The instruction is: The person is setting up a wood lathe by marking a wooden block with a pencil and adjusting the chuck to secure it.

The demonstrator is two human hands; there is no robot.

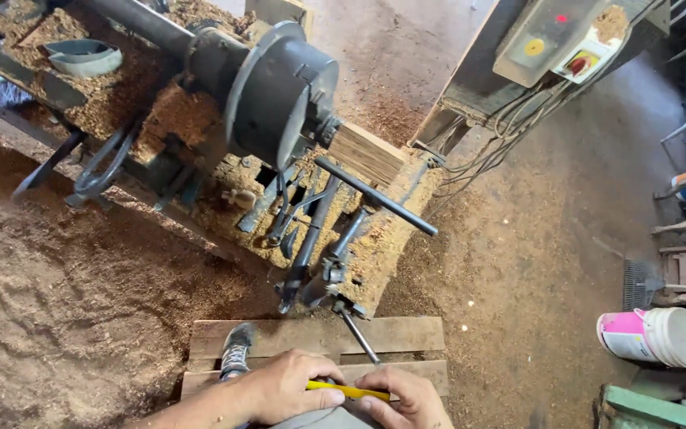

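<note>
Down at the bottom edge, both hands meet on a yellow pencil [348,390]. The left hand [283,389] has its fingers [323,395] curled shut around one end, and the right hand [406,401] pinches the other end, thumb on top. Just beyond the fingers lies a wooden pallet [319,338] with a grey shoe [236,351] on it. Farther ahead stands a lathe [279,103] thick with sawdust, a square wood block [367,152] clamped in its chuck and a black tool rest [375,196] just before it. Well off to the right of the fingers sits a pink-and-white bucket [654,337].
</note>
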